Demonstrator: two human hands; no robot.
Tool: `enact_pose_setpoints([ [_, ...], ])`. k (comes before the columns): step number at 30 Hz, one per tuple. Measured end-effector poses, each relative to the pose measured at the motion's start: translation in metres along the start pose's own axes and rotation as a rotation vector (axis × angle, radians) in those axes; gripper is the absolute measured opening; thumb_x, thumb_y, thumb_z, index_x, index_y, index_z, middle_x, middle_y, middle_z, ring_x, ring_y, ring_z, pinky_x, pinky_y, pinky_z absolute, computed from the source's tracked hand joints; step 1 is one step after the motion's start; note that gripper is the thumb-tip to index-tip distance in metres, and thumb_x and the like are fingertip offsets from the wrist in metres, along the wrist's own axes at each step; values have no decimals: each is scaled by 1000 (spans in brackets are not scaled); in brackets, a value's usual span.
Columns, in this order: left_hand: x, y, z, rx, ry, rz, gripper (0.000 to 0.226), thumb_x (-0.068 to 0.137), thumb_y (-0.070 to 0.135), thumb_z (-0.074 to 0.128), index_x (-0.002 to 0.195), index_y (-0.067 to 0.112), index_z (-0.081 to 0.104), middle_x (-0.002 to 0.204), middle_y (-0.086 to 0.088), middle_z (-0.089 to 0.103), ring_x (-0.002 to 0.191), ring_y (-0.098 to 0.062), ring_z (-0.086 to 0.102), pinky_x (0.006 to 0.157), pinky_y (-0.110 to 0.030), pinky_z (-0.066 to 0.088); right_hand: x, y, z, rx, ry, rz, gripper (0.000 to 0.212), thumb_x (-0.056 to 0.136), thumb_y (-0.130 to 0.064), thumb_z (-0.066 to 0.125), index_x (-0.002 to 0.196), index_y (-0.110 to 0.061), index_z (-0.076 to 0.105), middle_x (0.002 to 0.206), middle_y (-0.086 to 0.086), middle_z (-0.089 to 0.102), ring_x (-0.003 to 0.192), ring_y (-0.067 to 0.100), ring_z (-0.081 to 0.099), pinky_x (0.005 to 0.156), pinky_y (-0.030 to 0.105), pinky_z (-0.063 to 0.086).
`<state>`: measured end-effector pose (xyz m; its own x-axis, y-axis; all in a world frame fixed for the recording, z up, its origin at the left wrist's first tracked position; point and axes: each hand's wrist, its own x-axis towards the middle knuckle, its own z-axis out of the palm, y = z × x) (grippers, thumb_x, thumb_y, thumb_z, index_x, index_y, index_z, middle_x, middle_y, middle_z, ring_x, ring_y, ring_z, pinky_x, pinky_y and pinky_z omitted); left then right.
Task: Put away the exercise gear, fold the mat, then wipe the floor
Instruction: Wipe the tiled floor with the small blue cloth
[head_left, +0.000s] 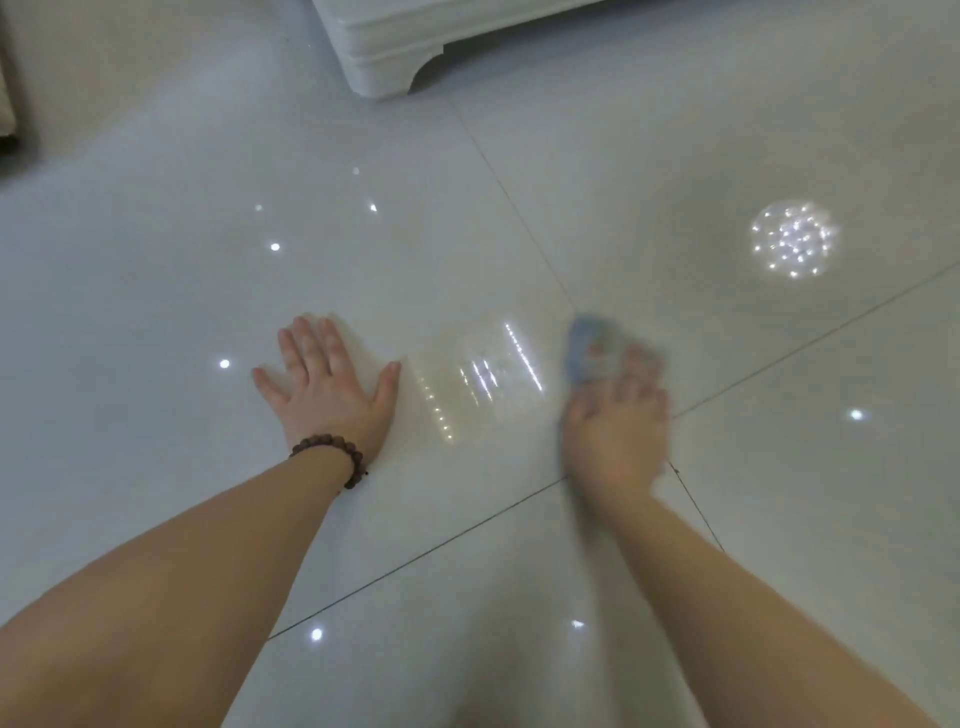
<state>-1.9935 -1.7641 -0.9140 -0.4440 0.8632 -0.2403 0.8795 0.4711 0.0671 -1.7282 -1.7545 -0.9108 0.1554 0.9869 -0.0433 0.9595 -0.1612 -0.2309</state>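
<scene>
My left hand (324, 384) lies flat on the glossy white tiled floor (156, 291), fingers spread, with a dark bead bracelet on the wrist. My right hand (618, 421) is blurred by motion and presses a blue cloth (584, 345) onto the floor near a crossing of tile joints. Most of the cloth sticks out beyond the fingertips; the part under the hand is hidden. No mat or exercise gear is in view.
A white piece of furniture with a curved foot (387, 67) stands at the top centre. A dark edge of something (10, 104) shows at the far left. Ceiling lights reflect in the tiles.
</scene>
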Motion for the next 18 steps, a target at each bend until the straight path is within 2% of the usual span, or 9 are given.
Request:
enact_pose_setpoints([
  [3,-1,-1,-1,2,-6,9,89,89,71,13,153,12,-9,162,-8,-12,148,-23,-15,115,-60,-5,-89,-35,11,-14,-125,-601,54,90,-37,43,144,-34,37,155,3,29,145,28,17,115,47,18],
  [5,-1,-3,-1,-9,-15,22,89,89,70,14,153,12,-9,162,-8,-13,148,-22,-16,115,-61,-6,-99,-7,1,49,-178,-709,52,91,-39,45,143,-37,38,154,-2,31,145,24,20,115,44,18],
  [8,-6,-7,-5,-35,-23,61,89,90,68,17,154,11,-8,162,-7,-12,148,-20,-15,115,-60,-8,-68,93,-13,-94,-115,-581,56,93,-39,37,147,-29,29,153,8,33,141,33,27,111,50,26],
  [10,-24,-8,-4,-47,-37,98,89,91,67,20,153,10,-8,162,-7,-12,148,-20,-14,116,-59,-8,-40,165,-34,-185,-113,-230,62,95,-48,19,150,-20,19,155,15,24,143,37,18,111,54,23],
  [11,-40,-5,-1,-54,-40,136,89,91,67,20,153,10,-8,162,-7,-12,148,-20,-14,116,-58,-10,-34,179,-43,-160,-104,-25,65,95,-51,13,151,-18,18,156,17,18,144,38,13,114,53,18],
  [13,-83,9,8,-76,-59,260,88,89,66,14,153,9,-5,162,-7,-11,148,-20,-14,115,-54,-14,-40,155,-43,-81,-86,330,61,98,-46,19,152,-17,17,158,16,9,145,36,3,117,47,9],
  [14,-101,18,15,-79,-75,310,88,87,65,8,153,8,-4,162,-7,-10,148,-20,-15,115,-53,-15,-52,122,-39,-63,-81,366,58,99,-42,23,152,-19,14,159,14,5,146,34,-1,117,46,6],
  [15,-114,26,22,-71,-86,333,87,85,62,3,153,8,-3,162,-8,-10,148,-20,-15,116,-54,-14,-71,88,-32,-43,-72,275,57,99,-40,26,152,-23,13,159,11,5,146,32,-2,117,45,5],
  [18,-123,39,34,-9,-63,323,83,86,55,-4,153,6,-4,162,-11,-8,148,-22,-13,116,-57,-10,-141,11,-5,-1,-83,-292,56,92,-40,38,147,-33,29,156,6,25,146,30,13,116,46,12],
])
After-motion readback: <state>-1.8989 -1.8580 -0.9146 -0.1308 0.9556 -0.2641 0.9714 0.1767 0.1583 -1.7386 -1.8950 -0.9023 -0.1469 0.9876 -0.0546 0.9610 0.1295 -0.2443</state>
